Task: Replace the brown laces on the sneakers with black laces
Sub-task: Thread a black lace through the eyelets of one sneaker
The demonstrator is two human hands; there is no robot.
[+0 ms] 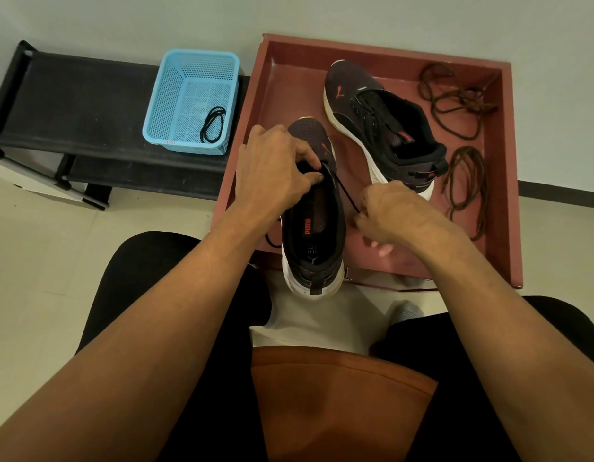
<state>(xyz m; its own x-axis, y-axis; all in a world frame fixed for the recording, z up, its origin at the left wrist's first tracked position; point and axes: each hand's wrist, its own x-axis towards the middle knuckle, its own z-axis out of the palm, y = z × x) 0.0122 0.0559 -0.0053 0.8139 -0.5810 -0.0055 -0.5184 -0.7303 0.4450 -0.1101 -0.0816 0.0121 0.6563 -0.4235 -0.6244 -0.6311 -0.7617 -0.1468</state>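
- Your left hand [275, 168] rests on the throat of the near sneaker [314, 221], its grip pressed together on the black lace [345, 191] at an eyelet on the shoe's right side
- Your right hand [394, 215] sits just right of that sneaker, its grip pinching the free end of the same lace, which runs taut and diagonal between your two hands
- The near sneaker lies at the front edge of the red tray [282, 91], its heel overhanging toward you and its toe pointing away; its long axis runs near to far, tilted slightly left
- A loose bit of black lace shows at the shoe's left side, under your left wrist
- The second sneaker [379, 125] lies farther back in the tray, already laced in black, toe pointing far-left and heel near-right
- Two brown laces [455, 101] lie loose along the tray's right side
- A spare black lace [213, 124] lies coiled in the blue basket [175, 95] on the dark bench [82, 101] to the left
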